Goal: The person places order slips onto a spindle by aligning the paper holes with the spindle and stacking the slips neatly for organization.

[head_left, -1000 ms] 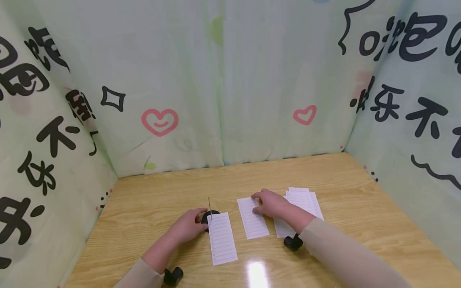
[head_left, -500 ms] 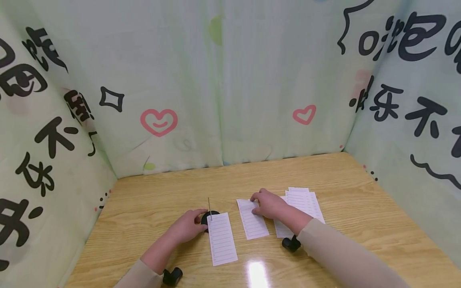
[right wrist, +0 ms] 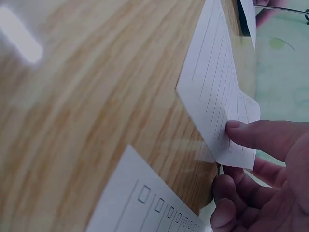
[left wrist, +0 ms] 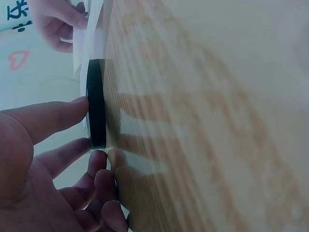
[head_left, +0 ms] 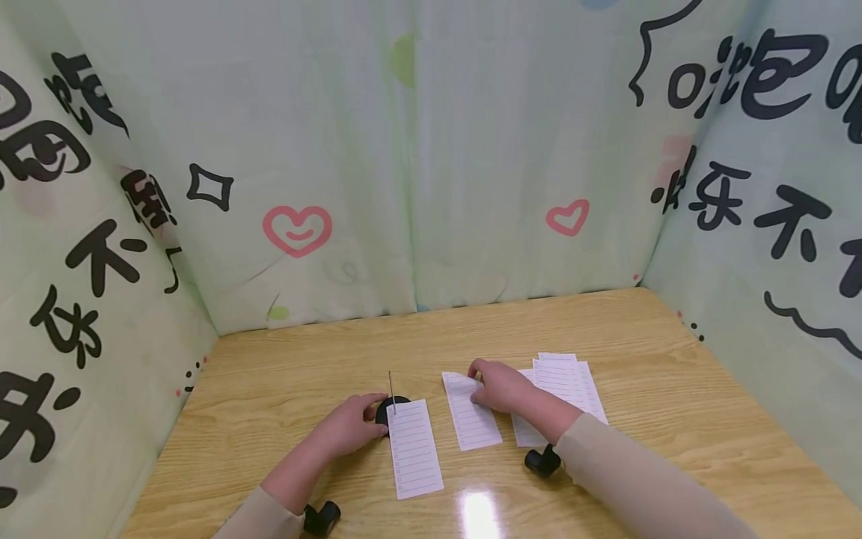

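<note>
My left hand (head_left: 350, 425) holds the edge of a bill spike's round black base (left wrist: 98, 104) on the table, thumb on top and fingers at its side. The thin metal spike (head_left: 390, 386) stands upright from it. A white lined paper slip (head_left: 416, 460) lies over the base with the spike at its top left corner. To the right, my right hand (head_left: 503, 388) pinches another lined slip (right wrist: 212, 67) near its far end, thumb above and fingers beneath. That end bends upward in the right wrist view, while the rest of the slip stretches toward the spike.
Several overlapping lined slips (head_left: 566, 382) lie partly under my right forearm. The wooden table (head_left: 323, 352) is bordered by printed curtains (head_left: 471, 187) at the back and both sides. Small black wrist devices (head_left: 323, 518) sit by the cuffs.
My right hand has shifted very slightly, and the far end of its slip now curls up more. The left hand and the bill spike stay in place.
</note>
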### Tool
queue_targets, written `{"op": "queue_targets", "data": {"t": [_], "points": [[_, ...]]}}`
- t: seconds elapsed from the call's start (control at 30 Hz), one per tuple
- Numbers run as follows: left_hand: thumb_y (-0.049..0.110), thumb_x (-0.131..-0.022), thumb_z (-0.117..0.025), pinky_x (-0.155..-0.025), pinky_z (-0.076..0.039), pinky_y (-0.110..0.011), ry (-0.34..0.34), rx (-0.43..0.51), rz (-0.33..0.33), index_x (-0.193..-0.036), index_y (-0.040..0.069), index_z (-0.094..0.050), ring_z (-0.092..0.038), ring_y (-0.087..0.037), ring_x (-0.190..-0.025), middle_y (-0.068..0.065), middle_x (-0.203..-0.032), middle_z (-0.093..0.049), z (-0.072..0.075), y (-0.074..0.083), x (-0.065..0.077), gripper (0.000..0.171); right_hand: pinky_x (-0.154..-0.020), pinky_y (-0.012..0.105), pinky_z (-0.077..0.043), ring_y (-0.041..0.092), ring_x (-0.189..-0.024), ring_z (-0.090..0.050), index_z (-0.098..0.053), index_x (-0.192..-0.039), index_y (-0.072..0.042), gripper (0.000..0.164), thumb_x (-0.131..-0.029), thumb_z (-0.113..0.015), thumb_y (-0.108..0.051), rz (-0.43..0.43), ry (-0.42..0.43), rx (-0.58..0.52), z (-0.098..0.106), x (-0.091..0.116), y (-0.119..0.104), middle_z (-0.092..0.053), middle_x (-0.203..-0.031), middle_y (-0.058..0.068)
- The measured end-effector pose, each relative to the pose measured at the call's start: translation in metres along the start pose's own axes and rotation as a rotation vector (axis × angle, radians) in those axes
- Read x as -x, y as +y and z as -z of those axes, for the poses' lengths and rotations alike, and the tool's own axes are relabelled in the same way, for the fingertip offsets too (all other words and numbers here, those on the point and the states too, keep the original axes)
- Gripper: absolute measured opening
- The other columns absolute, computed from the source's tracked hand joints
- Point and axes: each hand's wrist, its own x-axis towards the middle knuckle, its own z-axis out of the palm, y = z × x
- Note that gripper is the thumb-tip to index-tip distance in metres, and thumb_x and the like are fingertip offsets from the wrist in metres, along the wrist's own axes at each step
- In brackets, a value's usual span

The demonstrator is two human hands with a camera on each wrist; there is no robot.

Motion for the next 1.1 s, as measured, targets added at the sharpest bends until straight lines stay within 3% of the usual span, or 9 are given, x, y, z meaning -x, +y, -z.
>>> {"op": "queue_targets", "data": {"t": [0.23, 0.53, 0.77, 1.1], "points": [[0.02, -0.088, -0.075, -0.077, -0.043, -0.04, 0.006, -0.01, -0.013, -0.139, 0.011, -0.056, -0.051, -0.022, -0.089, -0.005, -0.1, -0.056, 0.0, 0.002, 0.002, 0.056, -0.066, 0.034, -0.042, 0.018, -0.071, -0.05, -0.058, -0.125, -0.009, 0.037, -0.09, -0.069, -0.008, -0.011, 0.024, -0.127, 0.002, 0.002, 0.001, -0.054, -0.086, 0.003], [0.02, -0.088, -0.075, -0.077, -0.043, -0.04, 0.008, -0.016, -0.02, -0.139, 0.011, -0.057, -0.051, -0.022, -0.088, -0.005, -0.1, -0.057, 0.001, 0.002, 0.002, 0.055, -0.067, 0.032, -0.046, 0.017, -0.076, -0.053, -0.045, -0.145, -0.012, 0.055, -0.095, -0.064, -0.008, 0.02, 0.072, -0.259, 0.009, 0.003, 0.007, -0.058, -0.098, 0.004], [0.02, -0.088, -0.075, -0.074, -0.041, -0.039, 0.012, -0.013, -0.035, -0.138, 0.01, -0.057, -0.05, -0.022, -0.086, -0.005, -0.096, -0.055, 0.001, 0.002, 0.003, 0.054, -0.064, 0.032, -0.045, 0.017, -0.073, -0.05, -0.045, -0.147, -0.013, 0.054, -0.097, -0.062, -0.008, 0.067, 0.119, -0.301, 0.02, 0.011, 0.009, -0.059, -0.096, 0.002], [0.019, -0.088, -0.075, -0.081, -0.046, -0.043, 0.013, -0.018, -0.017, -0.139, 0.01, -0.056, -0.052, -0.023, -0.09, -0.007, -0.102, -0.059, 0.0, 0.002, 0.002, 0.055, -0.066, 0.033, -0.046, 0.018, -0.077, -0.053, -0.043, -0.148, -0.013, 0.053, -0.098, -0.059, -0.007, 0.11, 0.135, -0.38, 0.03, 0.018, 0.009, -0.059, -0.096, 0.004]]}}
